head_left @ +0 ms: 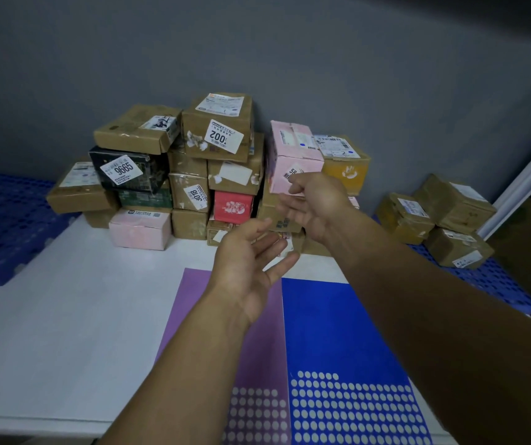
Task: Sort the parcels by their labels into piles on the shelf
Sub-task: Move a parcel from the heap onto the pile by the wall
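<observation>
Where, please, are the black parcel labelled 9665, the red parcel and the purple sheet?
black parcel (pixel 126 170), head view, on its white 9665 label.
red parcel (pixel 233 207), head view, middle of its front face.
purple sheet (pixel 193 284), head view, bare part near its far left corner.

"Can you read the sticker (pixel 293 172) on the pink box (pixel 293 152)?"
"Only '58'. The right hand (pixel 315 203) covers the rest."
"And lower in the pile?"
"The left hand (pixel 248 261) hides much of a low brown box (pixel 216 233). The fine print is too small everywhere."
"The edges?"
"The purple sheet (pixel 199 303) and blue sheet (pixel 338 332) run off the bottom, and the blue pallet (pixel 0 220) off the left."
</observation>
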